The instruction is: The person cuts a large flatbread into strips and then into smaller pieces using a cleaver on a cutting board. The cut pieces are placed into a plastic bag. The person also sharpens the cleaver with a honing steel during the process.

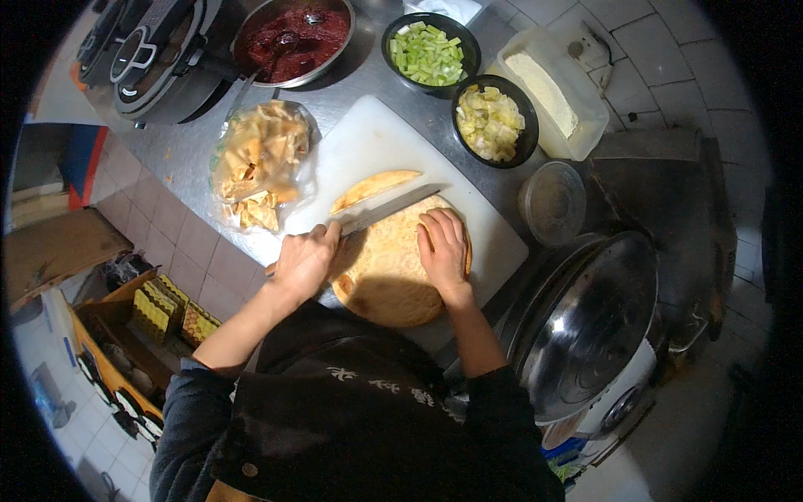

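Observation:
A round, golden flatbread (389, 280) lies on a white cutting board (368, 134). My left hand (306, 261) is closed round the handle of a long knife (393, 207), whose blade lies along the bread's far edge. Beyond the blade rests a narrow curved strip of the same bread (374, 189), separate from the round. On the bread's right side my right hand (443, 251) lies flat, fingers stretched over the top. Left of the board, a clear plastic bag (261, 151) holds pieces of cut flatbread, some showing at its opening.
Along the back stand a steel bowl of dark red sauce (293, 42), a black bowl of chopped green vegetable (428, 52), a bowl of pale chopped leaves (492, 122) and a tub of pale powder (548, 94). Pressure cookers (163, 63) stand far left; a large metal lid (585, 326) is at right.

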`<action>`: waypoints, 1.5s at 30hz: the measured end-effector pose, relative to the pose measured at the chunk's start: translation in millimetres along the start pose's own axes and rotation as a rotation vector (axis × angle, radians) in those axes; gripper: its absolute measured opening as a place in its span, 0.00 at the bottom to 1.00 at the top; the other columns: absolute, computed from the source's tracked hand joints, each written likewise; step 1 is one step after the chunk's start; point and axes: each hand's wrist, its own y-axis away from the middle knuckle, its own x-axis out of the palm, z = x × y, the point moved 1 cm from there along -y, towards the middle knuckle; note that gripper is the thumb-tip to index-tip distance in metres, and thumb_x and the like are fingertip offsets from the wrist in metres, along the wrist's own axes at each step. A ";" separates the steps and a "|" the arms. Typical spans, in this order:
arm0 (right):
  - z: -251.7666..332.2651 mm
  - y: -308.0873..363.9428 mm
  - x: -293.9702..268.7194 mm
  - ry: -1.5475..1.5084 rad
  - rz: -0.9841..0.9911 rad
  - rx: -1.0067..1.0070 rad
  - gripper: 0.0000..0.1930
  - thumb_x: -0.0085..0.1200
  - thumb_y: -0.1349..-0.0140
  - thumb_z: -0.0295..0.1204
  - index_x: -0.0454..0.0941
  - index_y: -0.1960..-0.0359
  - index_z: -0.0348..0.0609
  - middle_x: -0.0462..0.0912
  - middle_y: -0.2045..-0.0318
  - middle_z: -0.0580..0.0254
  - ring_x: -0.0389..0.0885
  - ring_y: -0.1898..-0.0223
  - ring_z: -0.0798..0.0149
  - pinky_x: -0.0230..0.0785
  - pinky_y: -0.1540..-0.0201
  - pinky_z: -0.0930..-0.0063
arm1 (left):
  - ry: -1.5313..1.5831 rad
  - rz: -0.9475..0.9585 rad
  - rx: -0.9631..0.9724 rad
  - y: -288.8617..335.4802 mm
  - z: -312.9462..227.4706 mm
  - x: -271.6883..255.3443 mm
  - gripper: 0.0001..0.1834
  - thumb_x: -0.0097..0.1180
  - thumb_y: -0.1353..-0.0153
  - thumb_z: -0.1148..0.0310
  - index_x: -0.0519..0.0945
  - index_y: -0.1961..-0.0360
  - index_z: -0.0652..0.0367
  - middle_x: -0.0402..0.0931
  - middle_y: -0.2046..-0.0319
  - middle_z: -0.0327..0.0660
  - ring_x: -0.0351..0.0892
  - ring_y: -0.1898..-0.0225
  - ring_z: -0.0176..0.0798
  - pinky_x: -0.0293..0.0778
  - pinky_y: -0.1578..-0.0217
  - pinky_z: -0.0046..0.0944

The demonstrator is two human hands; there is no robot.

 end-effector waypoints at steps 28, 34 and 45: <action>-25.5 9.3 10.8 -0.136 -0.081 0.032 0.09 0.64 0.45 0.20 0.84 0.61 0.35 0.83 0.59 0.49 0.81 0.53 0.44 0.75 0.47 0.55 | -0.037 0.414 0.029 -15.7 -37.1 12.8 0.35 0.44 0.44 0.82 0.71 0.32 0.64 0.83 0.71 0.51 0.58 0.91 0.26 0.58 0.93 0.32; -35.4 20.6 18.4 -0.113 -0.046 0.020 0.08 0.61 0.39 0.28 0.84 0.61 0.36 0.84 0.59 0.50 0.81 0.52 0.44 0.76 0.47 0.55 | -0.112 0.179 0.178 -19.3 -37.2 21.0 0.31 0.49 0.39 0.76 0.67 0.33 0.74 0.78 0.80 0.44 0.76 0.89 0.36 0.69 0.93 0.38; -21.0 6.4 14.2 0.021 -0.146 -0.047 0.06 0.61 0.35 0.27 0.82 0.67 0.37 0.82 0.59 0.52 0.83 0.53 0.49 0.80 0.51 0.57 | 0.076 0.136 0.126 -62.1 -56.4 33.0 0.26 0.49 0.44 0.84 0.74 0.42 0.79 0.79 0.82 0.51 0.78 0.87 0.40 0.73 0.90 0.40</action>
